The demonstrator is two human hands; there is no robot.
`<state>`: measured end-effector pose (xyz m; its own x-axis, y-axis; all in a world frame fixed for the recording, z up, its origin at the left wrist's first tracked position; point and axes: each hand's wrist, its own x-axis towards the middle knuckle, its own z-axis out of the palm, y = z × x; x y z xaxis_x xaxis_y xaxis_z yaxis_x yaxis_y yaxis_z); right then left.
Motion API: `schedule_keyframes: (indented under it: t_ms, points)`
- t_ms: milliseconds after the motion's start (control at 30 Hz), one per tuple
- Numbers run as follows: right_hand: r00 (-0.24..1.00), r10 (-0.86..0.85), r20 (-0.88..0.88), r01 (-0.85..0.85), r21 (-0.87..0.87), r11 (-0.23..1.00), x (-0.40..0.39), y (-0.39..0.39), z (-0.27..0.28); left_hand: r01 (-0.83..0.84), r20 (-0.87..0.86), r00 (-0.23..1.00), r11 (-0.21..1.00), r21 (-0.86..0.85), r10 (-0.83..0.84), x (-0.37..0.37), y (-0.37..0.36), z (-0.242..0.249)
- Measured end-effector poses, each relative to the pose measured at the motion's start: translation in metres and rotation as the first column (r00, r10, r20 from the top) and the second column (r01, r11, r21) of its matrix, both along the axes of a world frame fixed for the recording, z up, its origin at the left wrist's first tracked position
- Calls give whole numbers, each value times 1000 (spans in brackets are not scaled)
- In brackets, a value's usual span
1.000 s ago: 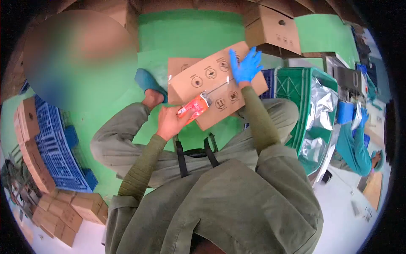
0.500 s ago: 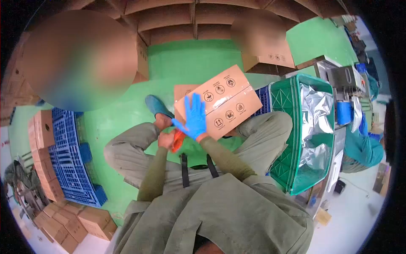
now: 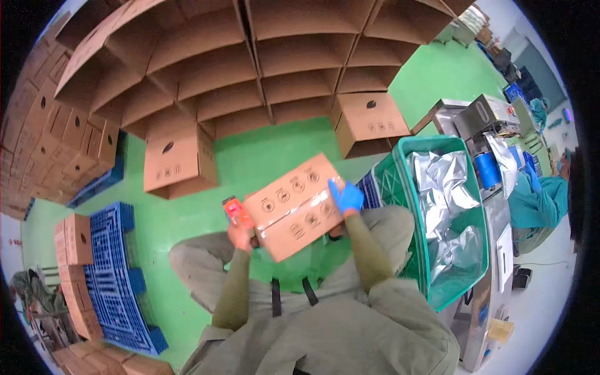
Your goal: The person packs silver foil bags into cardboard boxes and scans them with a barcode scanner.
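Observation:
A closed cardboard box [image 3: 294, 215] with printed handling symbols lies tilted between my bent legs. Shiny clear tape runs along the seam on its top. My left hand [image 3: 240, 232], bare, is wrapped round an orange-red tool that looks like a tape dispenser [image 3: 236, 211], beside the box's left end. My right hand [image 3: 347, 199], in a blue glove, grips the box's upper right edge, thumb and fingers against the cardboard. The undersides of both hands are hidden.
To the right stands a green crate [image 3: 431, 294] holding silver foil bags [image 3: 444, 187]. Stacked open cartons [image 3: 300, 59] rise ahead, with boxes at their foot. A blue pallet [image 3: 119, 275] and brown boxes [image 3: 78, 240] are at left. A person in green [image 3: 540, 203] is at far right.
My right hand has gone from over the box's left part to its right edge. My left hand has brought the orange tool up beside the box. The view has tilted upward.

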<state>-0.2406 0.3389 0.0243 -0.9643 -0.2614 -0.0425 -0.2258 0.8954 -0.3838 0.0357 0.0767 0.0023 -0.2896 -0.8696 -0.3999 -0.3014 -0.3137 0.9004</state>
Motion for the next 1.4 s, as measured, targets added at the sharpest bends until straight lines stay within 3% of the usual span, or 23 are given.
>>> schedule_keyframes:
  t_ms: [67, 167, 233, 267, 300, 367, 433, 500, 533, 567, 600, 667, 733, 800, 867, 933, 1033, 1100, 1133, 1233, 1267, 1333, 1400]
  points:
    - [994, -88, 69, 89, -9, 996, 28, 6, -2, 94, 70, 994, 985, -145, -84, -10, -34, -6]
    - [975, 22, 221, -23, 1, 1000, 24, 2, 20, 235, 235, 956, 936, -262, -174, -21, -48, 25]
    - [942, 61, 330, -84, 57, 995, 4, -4, 9, 206, 204, 968, 931, -300, -148, -22, -64, -5]
    - [907, 40, 419, -74, 65, 995, 0, -15, 35, 164, 67, 986, 910, -381, -150, -24, -57, 13]
    - [962, 108, 252, -112, -2, 994, 1, -26, 46, 246, 151, 964, 954, -174, -221, -16, -67, 21]
    - [985, 174, 18, -166, -216, 962, -25, -64, 73, 226, 39, 974, 929, -292, -224, -11, -75, 27]
    - [981, 175, -87, -195, -491, 849, -61, -110, 118, 202, -12, 977, 933, -299, -215, -13, -83, 62]
    - [950, 297, 96, -61, -876, 479, -104, -170, 220, 174, -138, 968, 960, -221, -208, -18, -82, 98]
    - [928, 361, 95, -34, -941, 337, -137, -194, 249, 152, -236, 955, 978, -140, -183, -22, -80, 117]
    - [958, 288, 13, -84, -943, 321, -158, -213, 292, 143, -320, 935, 988, -52, -152, -24, -79, 130]
    - [962, 216, -165, -209, -958, 196, -183, -229, 331, 151, -322, 933, 987, -50, -159, -26, -77, 134]
    - [859, -299, -415, -313, -889, 334, -259, -242, 374, 152, -324, 932, 987, -50, -160, -23, -78, 129]
    - [653, -497, -571, -344, -809, 476, -310, -206, 446, 266, -300, 921, 964, 20, -248, -3, -89, 105]
    - [305, -771, -560, -143, -827, 544, -374, -182, 489, 290, -271, 922, 957, 11, -277, 6, -91, 105]
    - [597, -444, -668, -302, -700, 647, -463, -122, 503, 257, -250, 931, 964, -66, -266, 2, -74, 116]
    - [633, -187, -752, -144, -351, 925, -474, -81, 519, 193, -208, 954, 972, -130, -218, -12, -73, 110]
    - [483, -185, -856, -352, -383, 854, -425, -30, 541, 201, -88, 967, 927, -318, -240, -1, -85, 63]
    - [366, -178, -914, -402, -328, 855, -346, 11, 558, 189, -230, 947, 968, -167, -224, -10, -62, 149]
    - [296, -158, -942, -412, -275, 869, -292, 29, 568, 211, -184, 945, 935, -286, -270, -7, -64, 144]
    - [134, -32, -991, -313, -73, 947, -112, 66, 581, 126, -142, 972, 922, -367, -190, 3, -61, 134]
    - [522, -217, -825, -444, -480, 756, -41, 51, 577, 88, -140, 977, 905, -415, -159, 19, -61, 130]
    - [357, 55, -932, -343, -76, 936, 17, 104, 555, 33, -206, 965, 858, -512, -160, 23, -62, 131]
    - [524, 95, -846, -494, -212, 843, 88, 57, 470, 62, -355, 905, 896, -439, -236, 25, -42, 180]
